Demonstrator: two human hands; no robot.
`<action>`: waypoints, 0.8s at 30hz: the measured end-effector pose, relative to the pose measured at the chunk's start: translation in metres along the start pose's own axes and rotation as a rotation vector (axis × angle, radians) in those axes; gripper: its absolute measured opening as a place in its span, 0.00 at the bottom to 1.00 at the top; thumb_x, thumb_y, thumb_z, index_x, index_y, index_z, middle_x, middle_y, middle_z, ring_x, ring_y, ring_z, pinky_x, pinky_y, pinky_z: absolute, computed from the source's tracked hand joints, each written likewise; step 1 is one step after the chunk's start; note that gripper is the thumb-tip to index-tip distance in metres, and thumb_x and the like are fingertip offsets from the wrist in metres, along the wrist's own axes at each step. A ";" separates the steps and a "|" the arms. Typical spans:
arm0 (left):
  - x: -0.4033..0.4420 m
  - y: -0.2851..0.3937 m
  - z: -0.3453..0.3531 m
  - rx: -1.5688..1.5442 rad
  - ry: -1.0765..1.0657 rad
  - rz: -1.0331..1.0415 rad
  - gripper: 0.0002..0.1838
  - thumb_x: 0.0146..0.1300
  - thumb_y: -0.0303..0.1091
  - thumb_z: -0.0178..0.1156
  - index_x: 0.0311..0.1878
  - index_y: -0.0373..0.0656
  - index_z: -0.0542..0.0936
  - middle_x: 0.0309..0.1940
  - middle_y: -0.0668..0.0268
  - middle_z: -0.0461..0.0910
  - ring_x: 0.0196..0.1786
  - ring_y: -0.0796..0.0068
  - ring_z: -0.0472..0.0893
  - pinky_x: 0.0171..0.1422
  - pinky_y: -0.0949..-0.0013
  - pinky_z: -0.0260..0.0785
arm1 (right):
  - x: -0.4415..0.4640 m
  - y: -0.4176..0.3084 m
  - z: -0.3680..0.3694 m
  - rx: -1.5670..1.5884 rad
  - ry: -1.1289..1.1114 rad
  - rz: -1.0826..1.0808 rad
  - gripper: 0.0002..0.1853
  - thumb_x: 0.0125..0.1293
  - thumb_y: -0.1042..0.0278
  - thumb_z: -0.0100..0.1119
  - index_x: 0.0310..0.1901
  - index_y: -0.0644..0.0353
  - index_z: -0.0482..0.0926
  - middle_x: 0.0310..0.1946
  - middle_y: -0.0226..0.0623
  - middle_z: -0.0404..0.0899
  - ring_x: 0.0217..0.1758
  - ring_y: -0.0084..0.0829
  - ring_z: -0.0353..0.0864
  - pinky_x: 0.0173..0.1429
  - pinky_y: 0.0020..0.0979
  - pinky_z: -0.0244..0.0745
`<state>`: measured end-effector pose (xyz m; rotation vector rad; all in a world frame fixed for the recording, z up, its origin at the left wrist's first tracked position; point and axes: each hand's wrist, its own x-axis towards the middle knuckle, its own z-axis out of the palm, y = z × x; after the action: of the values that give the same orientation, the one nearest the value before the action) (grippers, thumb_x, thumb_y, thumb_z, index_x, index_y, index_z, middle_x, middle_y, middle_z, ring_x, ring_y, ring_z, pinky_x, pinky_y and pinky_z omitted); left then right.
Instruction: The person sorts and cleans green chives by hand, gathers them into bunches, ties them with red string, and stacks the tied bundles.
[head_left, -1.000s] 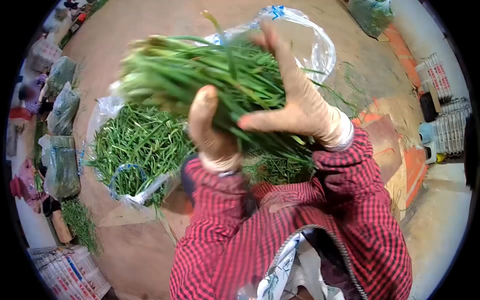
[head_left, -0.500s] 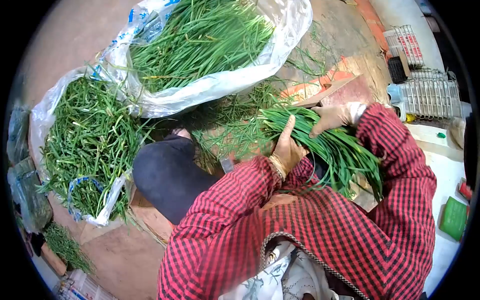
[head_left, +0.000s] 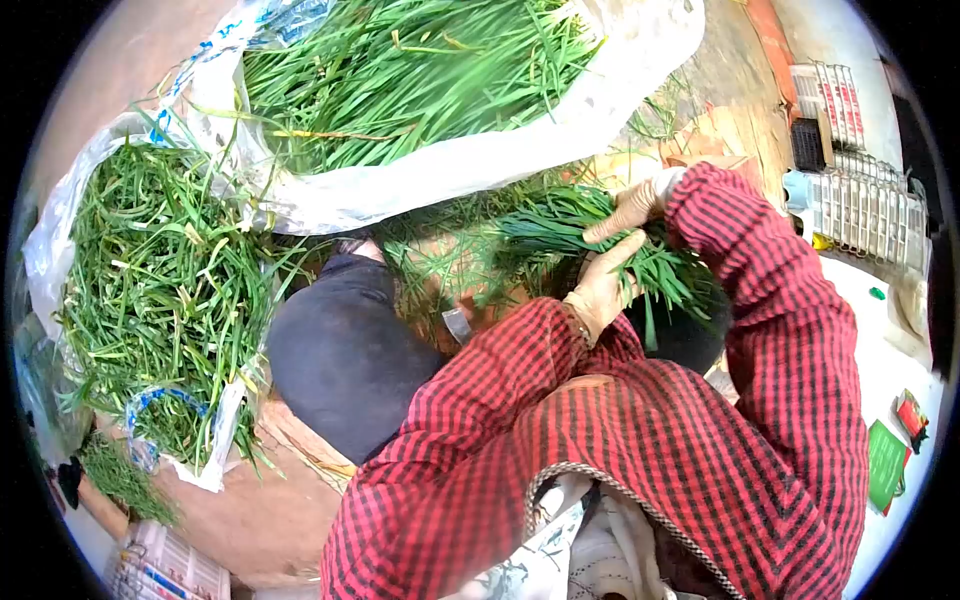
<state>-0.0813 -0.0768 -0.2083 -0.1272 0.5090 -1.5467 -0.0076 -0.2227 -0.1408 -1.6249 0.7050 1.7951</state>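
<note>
Your left hand (head_left: 602,287) and right hand (head_left: 636,206) clasp one chive bunch (head_left: 550,219) — many loose chives (head_left: 430,90) apparently remain in the plastic bag (head_left: 400,198).

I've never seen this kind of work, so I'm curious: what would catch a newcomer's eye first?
Probably the open plastic bag of long, chive-like greens at the top, beside a second bag of tangled cuttings at left. Next, the red-and-black checked jacket at lower centre; above it, the left hand and right hand hold a smaller green bunch.
</note>
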 end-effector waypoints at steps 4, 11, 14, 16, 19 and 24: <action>0.008 -0.026 0.000 0.306 0.153 -0.109 0.19 0.68 0.39 0.60 0.59 0.43 0.74 0.49 0.65 0.81 0.50 0.70 0.82 0.54 0.68 0.76 | 0.005 0.022 0.028 -0.174 0.178 -0.027 0.29 0.56 0.54 0.71 0.58 0.56 0.78 0.49 0.37 0.83 0.53 0.30 0.78 0.59 0.33 0.72; -0.021 0.010 -0.015 0.570 0.084 -0.219 0.25 0.66 0.44 0.60 0.61 0.40 0.70 0.51 0.59 0.82 0.47 0.67 0.83 0.52 0.63 0.77 | -0.011 0.040 0.045 -0.505 0.640 0.131 0.23 0.48 0.59 0.70 0.40 0.70 0.83 0.30 0.45 0.85 0.34 0.40 0.85 0.41 0.37 0.79; -0.019 0.009 -0.077 0.637 0.225 -0.232 0.15 0.65 0.38 0.60 0.50 0.38 0.79 0.42 0.60 0.84 0.35 0.67 0.84 0.46 0.66 0.78 | -0.031 0.027 0.048 -0.230 0.476 -0.082 0.17 0.47 0.65 0.71 0.37 0.66 0.83 0.27 0.42 0.84 0.33 0.37 0.84 0.40 0.37 0.79; -0.029 0.018 -0.056 0.624 0.330 -0.235 0.16 0.63 0.37 0.60 0.51 0.38 0.78 0.42 0.61 0.84 0.37 0.68 0.82 0.46 0.66 0.76 | -0.026 0.050 0.030 -0.009 0.819 0.035 0.20 0.46 0.63 0.74 0.40 0.65 0.83 0.33 0.44 0.85 0.36 0.36 0.84 0.41 0.37 0.79; -0.053 0.022 -0.023 0.624 0.359 -0.151 0.19 0.63 0.36 0.58 0.55 0.37 0.76 0.48 0.60 0.82 0.45 0.68 0.81 0.52 0.65 0.74 | -0.068 -0.008 0.063 -0.483 0.506 0.057 0.26 0.47 0.51 0.74 0.41 0.65 0.84 0.37 0.48 0.85 0.41 0.36 0.85 0.47 0.39 0.78; -0.064 0.027 -0.007 0.686 0.312 -0.219 0.26 0.64 0.41 0.52 0.60 0.33 0.72 0.55 0.55 0.79 0.58 0.59 0.78 0.65 0.50 0.67 | -0.033 0.050 0.022 -0.073 0.841 0.032 0.26 0.51 0.50 0.71 0.47 0.61 0.84 0.40 0.45 0.86 0.45 0.39 0.85 0.52 0.39 0.78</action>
<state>-0.0562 -0.0118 -0.2104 0.6105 0.1834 -1.8878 -0.0575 -0.2433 -0.1060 -2.4395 1.0206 1.1055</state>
